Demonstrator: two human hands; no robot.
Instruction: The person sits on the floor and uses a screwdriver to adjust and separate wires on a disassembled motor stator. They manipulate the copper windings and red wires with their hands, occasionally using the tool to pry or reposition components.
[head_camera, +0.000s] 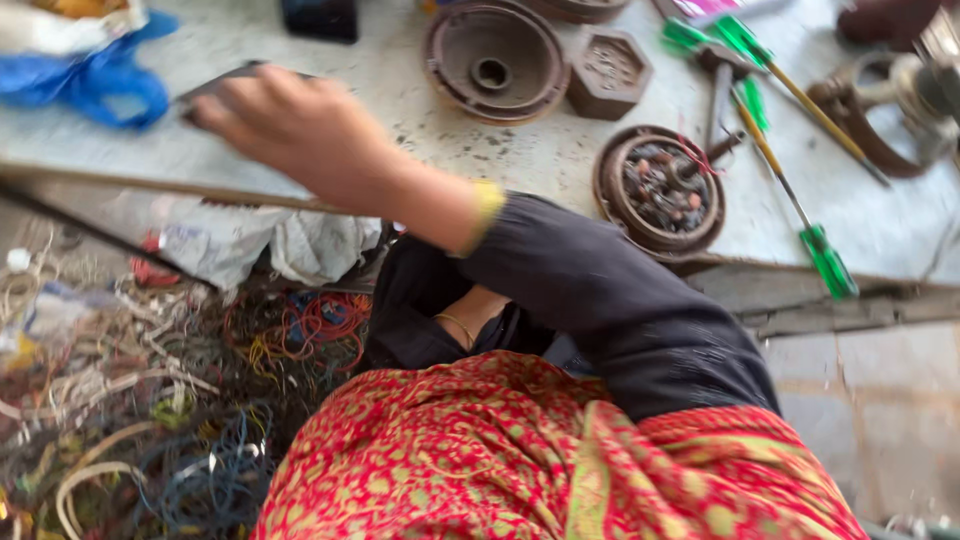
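Observation:
My right hand (290, 125) reaches across to the left over the pale worktop (520, 150), its arm in a black sleeve with a yellow cuff. The blurred fingers are closed on a dark flat object (215, 85) near the table's front edge. Of my left arm only a wrist with a thin bangle (462, 322) shows, tucked under the right arm against a black sleeve; the hand itself is hidden. A red and gold patterned garment (520, 460) fills the bottom of the view.
On the worktop lie a rusty round metal housing (495, 60), a hexagonal rusty piece (608, 70), a round cup of small parts (660, 190), green-handled screwdrivers (825, 260) and a blue bag (90, 75). Tangled coloured wires (170, 400) cover the floor at the left.

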